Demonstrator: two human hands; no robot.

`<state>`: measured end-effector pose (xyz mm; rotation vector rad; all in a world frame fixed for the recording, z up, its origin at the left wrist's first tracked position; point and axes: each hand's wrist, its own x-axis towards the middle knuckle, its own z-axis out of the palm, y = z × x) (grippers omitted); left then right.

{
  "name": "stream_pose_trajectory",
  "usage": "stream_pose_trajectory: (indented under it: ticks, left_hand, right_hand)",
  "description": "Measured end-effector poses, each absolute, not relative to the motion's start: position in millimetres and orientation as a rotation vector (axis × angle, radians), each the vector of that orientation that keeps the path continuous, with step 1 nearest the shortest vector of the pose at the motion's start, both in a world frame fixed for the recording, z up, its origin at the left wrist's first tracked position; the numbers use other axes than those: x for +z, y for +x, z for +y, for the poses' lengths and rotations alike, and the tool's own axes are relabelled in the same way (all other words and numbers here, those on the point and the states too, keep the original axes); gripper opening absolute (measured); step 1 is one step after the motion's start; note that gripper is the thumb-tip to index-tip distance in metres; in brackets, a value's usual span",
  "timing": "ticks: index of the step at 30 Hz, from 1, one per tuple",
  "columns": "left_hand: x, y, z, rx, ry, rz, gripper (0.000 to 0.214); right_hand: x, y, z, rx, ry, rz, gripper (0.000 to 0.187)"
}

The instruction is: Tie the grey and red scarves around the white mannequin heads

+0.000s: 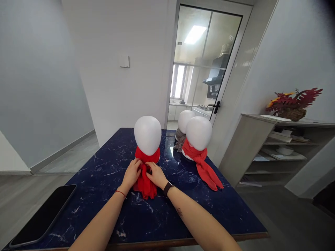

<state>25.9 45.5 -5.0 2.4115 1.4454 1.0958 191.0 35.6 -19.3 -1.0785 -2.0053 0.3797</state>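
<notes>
In front of me a white mannequin head point(148, 135) stands upright on the table, with a red scarf point(145, 184) wrapped around its neck. The scarf's gathered ends hang down the front and lie on the tabletop. My left hand point(131, 173) is closed on the scarf from the left, just below the neck. From the right, my right hand point(156, 174) grips the same gathered part, its fingers bent into the cloth. Both hands almost meet at the knot area, and the fingertips are partly hidden in the folds.
A second mannequin head point(199, 133) wears a knotted red scarf point(206, 170) at the right; behind it stands another head point(185, 120) with a grey-brown scarf point(180, 137). A smartphone point(44, 214) lies at the left edge of the dark blue marbled table point(96, 195). Shelves point(277, 150) stand beyond.
</notes>
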Motion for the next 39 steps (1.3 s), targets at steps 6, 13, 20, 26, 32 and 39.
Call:
stream_pose_trajectory:
  ticks: [6, 13, 20, 26, 32, 39]
  left_hand:
    - [-4.3, 26.1, 46.6, 1.014, 2.371, 1.584, 0.017]
    - [-8.2, 26.9, 49.6, 1.087, 2.280, 1.552, 0.012]
    - [-7.8, 26.5, 47.5, 0.947, 2.333, 1.688, 0.021]
    - [-7.0, 26.9, 42.7, 0.881, 2.303, 1.720, 0.027]
    - [-10.8, 27.8, 44.8, 1.057, 2.181, 1.662, 0.011]
    - [-11.2, 16.1, 57.1, 1.416, 1.828, 1.620, 0.018]
  right_hand:
    - [-18.8, 191.3, 36.6, 0.369, -1.110, -2.041, 0.030]
    - [-23.2, 192.4, 38.6, 0.308, -1.148, -2.115, 0.023]
    - [-23.7, 192.6, 37.6, 0.309, -1.146, -2.150, 0.027]
    - [-25.1, 192.2, 38.7, 0.331, -1.162, -2.098, 0.028]
    - [-28.1, 192.4, 40.7, 0.361, -1.155, -2.067, 0.024]
    - [-23.7, 193.1, 41.0, 0.318, -1.260, -2.061, 0.024]
